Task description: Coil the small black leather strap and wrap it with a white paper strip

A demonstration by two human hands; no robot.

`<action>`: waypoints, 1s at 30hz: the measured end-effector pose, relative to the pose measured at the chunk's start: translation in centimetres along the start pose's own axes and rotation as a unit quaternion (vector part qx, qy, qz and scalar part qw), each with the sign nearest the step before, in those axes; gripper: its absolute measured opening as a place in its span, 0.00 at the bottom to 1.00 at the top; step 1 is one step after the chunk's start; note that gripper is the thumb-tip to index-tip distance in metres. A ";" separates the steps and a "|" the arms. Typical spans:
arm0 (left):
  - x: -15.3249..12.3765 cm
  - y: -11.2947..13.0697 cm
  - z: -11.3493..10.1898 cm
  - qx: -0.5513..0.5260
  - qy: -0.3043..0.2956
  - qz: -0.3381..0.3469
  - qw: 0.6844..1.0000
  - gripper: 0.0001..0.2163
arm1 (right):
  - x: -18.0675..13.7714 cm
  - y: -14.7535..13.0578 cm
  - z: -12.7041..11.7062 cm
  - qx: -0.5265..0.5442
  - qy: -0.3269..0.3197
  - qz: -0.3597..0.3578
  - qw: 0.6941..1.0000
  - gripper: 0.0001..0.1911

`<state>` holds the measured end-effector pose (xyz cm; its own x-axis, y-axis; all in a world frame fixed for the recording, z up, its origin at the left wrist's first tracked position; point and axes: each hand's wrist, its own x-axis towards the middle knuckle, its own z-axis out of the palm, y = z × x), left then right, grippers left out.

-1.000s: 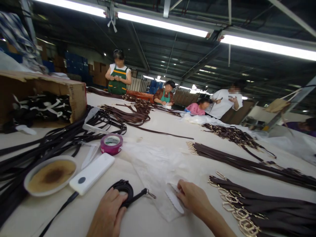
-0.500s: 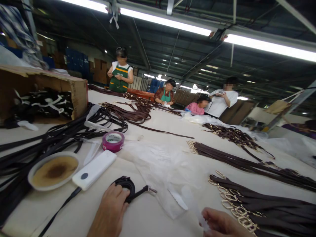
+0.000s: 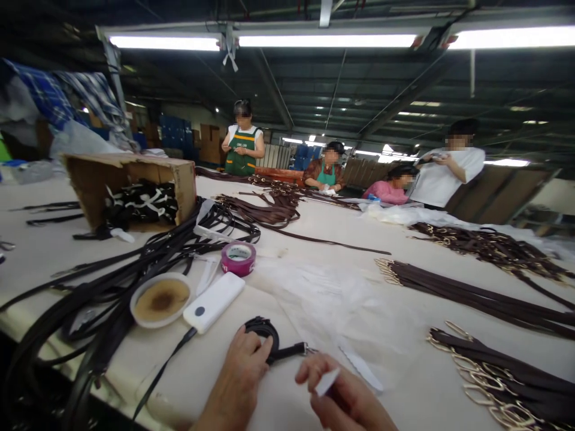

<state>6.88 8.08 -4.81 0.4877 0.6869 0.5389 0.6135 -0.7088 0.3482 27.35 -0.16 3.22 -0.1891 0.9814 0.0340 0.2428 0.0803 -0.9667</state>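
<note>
Nearest the camera, the right hand (image 3: 345, 398) pinched a small white strip (image 3: 327, 381) between thumb and fingertips, raised just above the table (image 3: 287, 413). Beside it, the left hand (image 3: 240, 383) lay fingers-down on a coiled black strap (image 3: 265, 331), pressing the roll to the tabletop; the strap's end, with a small metal clasp (image 3: 305, 348), stuck out to the right between the two hands. Just beyond the coil lay a white power bank (image 3: 214, 301) and, touching its left side, a shallow white dish (image 3: 160, 299) stained brown. A roll of magenta tape (image 3: 238, 258) sat behind them, next to crumpled clear plastic bags (image 3: 332, 293). Black straps (image 3: 117, 281) sprawled to the left, brown straps with gold buckles (image 3: 471, 293) lay in bundles to the right. Farther off stood an open cardboard box (image 3: 130, 185), and at the far end four people (image 3: 332, 167) were gathered at the table.
</note>
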 end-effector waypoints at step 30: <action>-0.1 0.5 -3.2 -0.118 -0.101 -0.007 0.988 0.18 | 5.8 4.2 2.0 -0.281 -0.029 -0.163 0.945 0.08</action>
<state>5.19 7.13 -2.22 0.6087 0.6986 0.3761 0.4712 -0.6996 0.5371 25.41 5.49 -1.16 -0.3880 0.8791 0.2767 0.6272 0.4719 -0.6196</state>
